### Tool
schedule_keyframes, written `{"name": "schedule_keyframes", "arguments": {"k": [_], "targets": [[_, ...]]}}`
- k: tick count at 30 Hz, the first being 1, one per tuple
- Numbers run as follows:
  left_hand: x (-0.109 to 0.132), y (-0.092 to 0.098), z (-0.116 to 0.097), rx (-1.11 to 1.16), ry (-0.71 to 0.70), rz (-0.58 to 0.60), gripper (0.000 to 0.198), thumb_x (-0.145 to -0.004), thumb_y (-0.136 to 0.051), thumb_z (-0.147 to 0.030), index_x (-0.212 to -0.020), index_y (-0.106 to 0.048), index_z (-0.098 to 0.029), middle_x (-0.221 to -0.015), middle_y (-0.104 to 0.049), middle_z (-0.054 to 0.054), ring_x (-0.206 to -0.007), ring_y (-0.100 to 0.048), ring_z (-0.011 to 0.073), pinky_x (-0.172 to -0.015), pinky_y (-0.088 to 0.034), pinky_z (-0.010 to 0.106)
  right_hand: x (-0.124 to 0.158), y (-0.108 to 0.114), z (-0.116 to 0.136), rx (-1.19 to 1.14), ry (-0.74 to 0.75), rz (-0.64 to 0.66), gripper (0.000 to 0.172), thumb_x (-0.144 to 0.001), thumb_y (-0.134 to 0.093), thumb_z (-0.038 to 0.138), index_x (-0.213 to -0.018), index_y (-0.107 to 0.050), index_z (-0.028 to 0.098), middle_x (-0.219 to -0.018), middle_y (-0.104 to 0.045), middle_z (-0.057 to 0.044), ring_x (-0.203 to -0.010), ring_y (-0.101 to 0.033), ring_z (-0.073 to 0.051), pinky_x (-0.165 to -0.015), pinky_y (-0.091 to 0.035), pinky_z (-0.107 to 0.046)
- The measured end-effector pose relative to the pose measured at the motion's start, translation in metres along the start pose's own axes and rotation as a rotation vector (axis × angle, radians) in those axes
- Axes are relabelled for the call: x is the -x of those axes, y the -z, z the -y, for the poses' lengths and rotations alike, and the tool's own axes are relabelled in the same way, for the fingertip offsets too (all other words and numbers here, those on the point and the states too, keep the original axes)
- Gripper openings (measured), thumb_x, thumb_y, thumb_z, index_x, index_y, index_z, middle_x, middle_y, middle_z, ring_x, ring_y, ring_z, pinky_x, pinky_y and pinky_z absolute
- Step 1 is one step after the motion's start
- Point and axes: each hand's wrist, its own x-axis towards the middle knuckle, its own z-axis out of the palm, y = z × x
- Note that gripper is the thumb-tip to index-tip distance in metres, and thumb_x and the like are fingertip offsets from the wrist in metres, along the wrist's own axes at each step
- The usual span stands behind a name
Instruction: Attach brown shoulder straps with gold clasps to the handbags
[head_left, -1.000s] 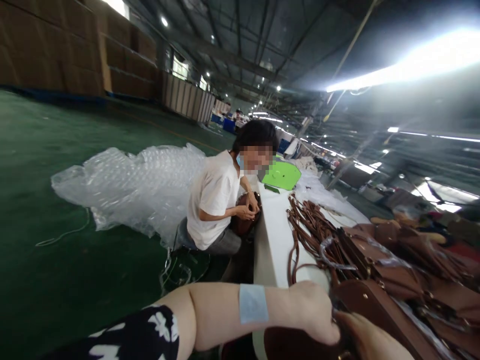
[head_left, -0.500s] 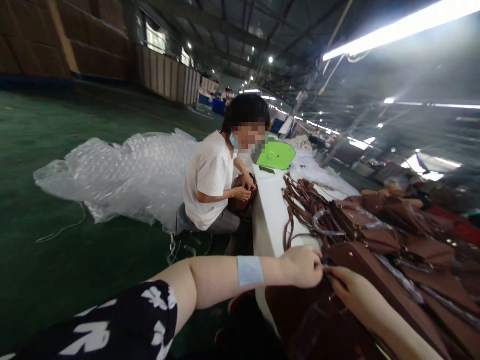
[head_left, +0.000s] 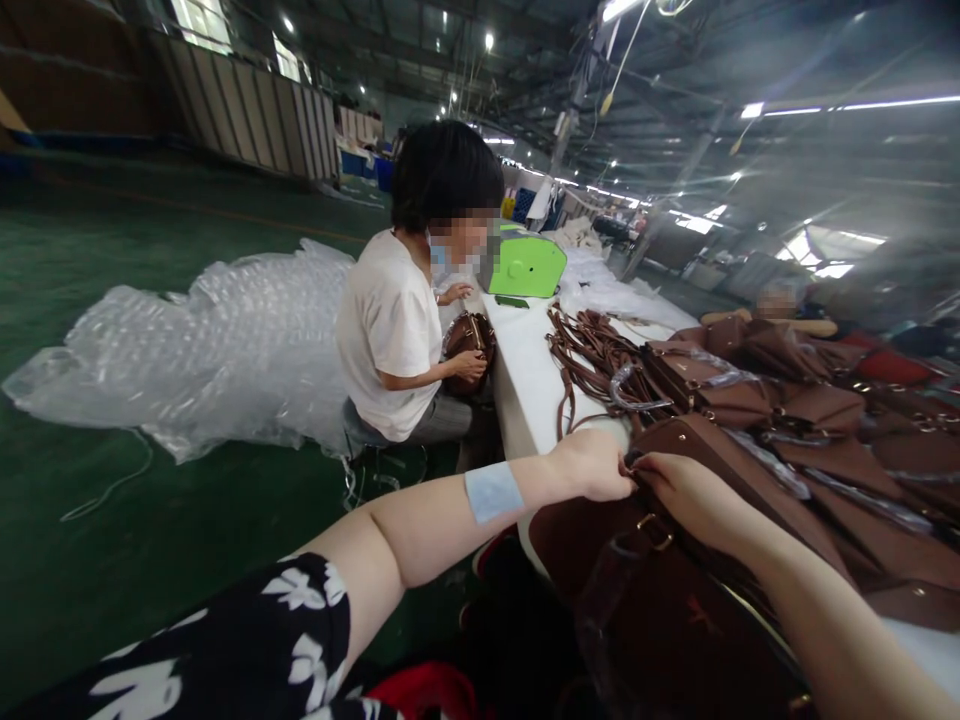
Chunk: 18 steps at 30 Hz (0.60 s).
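Observation:
A brown handbag (head_left: 675, 610) with gold-coloured rings and a plastic-wrapped handle (head_left: 604, 590) rests close to me, tilted against the table edge. My left hand (head_left: 596, 465) comes in from the left, its fingers closed in a pinch at the bag's upper corner. Meeting it there, my right hand (head_left: 675, 485) pinches the same spot from the other side. The fingertips nearly touch, and the small part between them is mostly hidden. Just beyond my hands lies another brown bag (head_left: 727, 470).
Brown straps (head_left: 592, 350) lie heaped on the white table (head_left: 521, 390), with more brown bags (head_left: 817, 410) to the right. A green machine (head_left: 529, 265) stands farther back. At left, a seated co-worker (head_left: 390, 330) handles a brown bag (head_left: 471, 335), beside bulky clear plastic wrap (head_left: 202, 340).
The view has shifted, showing more of the handbag near me. My hands remain together at its upper corner. The co-worker's hands have moved apart, one raised off their bag.

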Motion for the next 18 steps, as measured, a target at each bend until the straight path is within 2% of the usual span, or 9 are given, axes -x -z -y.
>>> {"name": "schedule_keyframes", "arguments": {"k": [3,7,11,13,15,18], "targets": [[-0.007,-0.001,0.000,0.045,0.029,0.031,0.021,-0.075,-0.065,-0.036,-0.080,-0.077,-0.019,-0.077,-0.072,0.005,-0.076,-0.066,0.0203,-0.069,-0.050,0.027,0.000,0.003,0.000,0.009,-0.013,-0.021,0.030,-0.089,-0.041,0.022,-0.095,-0.070,0.018,-0.102,-0.073,-0.011,-0.096,-0.066,-0.023,-0.088,-0.046,-0.033],[-0.010,-0.008,0.010,0.160,0.004,-0.032,0.015,-0.074,-0.065,-0.026,-0.081,-0.076,-0.018,-0.082,-0.073,0.004,-0.082,-0.065,0.0183,-0.077,-0.050,0.026,0.002,0.003,0.000,0.014,-0.006,-0.056,0.029,-0.089,-0.042,0.023,-0.094,-0.070,0.020,-0.100,-0.073,-0.009,-0.093,-0.066,-0.022,-0.086,-0.047,-0.033],[-0.006,-0.003,0.026,0.536,0.017,-0.033,0.013,-0.073,-0.068,-0.023,-0.081,-0.074,-0.013,-0.097,-0.072,0.006,-0.082,-0.063,0.0146,-0.078,-0.050,0.025,0.007,0.000,0.008,0.030,0.003,-0.142,0.028,-0.087,-0.045,0.025,-0.100,-0.069,0.021,-0.106,-0.069,-0.009,-0.099,-0.063,-0.023,-0.092,-0.045,-0.036],[-0.003,0.003,0.032,0.739,0.042,-0.028,0.014,-0.074,-0.068,-0.023,-0.082,-0.072,-0.011,-0.104,-0.070,0.008,-0.075,-0.061,0.0116,-0.074,-0.050,0.025,0.008,-0.002,0.014,-0.083,0.026,-0.179,0.028,-0.086,-0.048,0.028,-0.103,-0.069,0.021,-0.111,-0.067,-0.008,-0.104,-0.062,-0.023,-0.094,-0.044,-0.035],[-0.001,0.007,0.035,0.857,0.030,-0.060,0.015,-0.075,-0.069,-0.024,-0.082,-0.070,-0.011,-0.109,-0.068,0.009,-0.072,-0.060,0.0095,-0.072,-0.050,0.025,0.009,-0.004,0.020,-0.308,0.005,-0.200,0.029,-0.085,-0.052,0.036,-0.102,-0.070,0.021,-0.109,-0.069,-0.007,-0.103,-0.063,-0.023,-0.093,-0.045,-0.034],[-0.002,0.005,0.037,0.904,-0.012,-0.125,0.015,-0.074,-0.071,-0.024,-0.082,-0.070,-0.011,-0.110,-0.068,0.008,-0.080,-0.061,0.0104,-0.077,-0.050,0.024,0.009,-0.010,0.024,-0.573,-0.099,-0.182,0.037,-0.085,-0.056,0.050,-0.098,-0.071,0.019,-0.090,-0.073,-0.006,-0.085,-0.066,-0.023,-0.078,-0.049,-0.033]]}}
